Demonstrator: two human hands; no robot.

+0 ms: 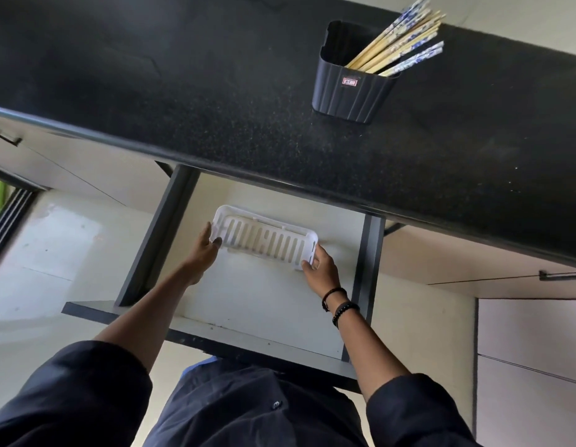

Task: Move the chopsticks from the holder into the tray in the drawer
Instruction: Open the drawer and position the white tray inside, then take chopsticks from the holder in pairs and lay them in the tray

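A white slotted tray (264, 237) lies in the open drawer (248, 301) below the counter edge. My left hand (206, 246) grips the tray's left end and my right hand (320, 264) grips its right end. Nothing lies in the tray. Up on the black counter at the right stands a dark ribbed holder (351, 88). Several chopsticks (403, 43) with blue patterned tops lean out of it toward the upper right.
The black speckled countertop (183, 91) overhangs the back of the drawer. The drawer has dark side rails (365, 262) and a dark front panel (196, 333). Cabinet fronts with handles (558, 274) flank it on both sides.
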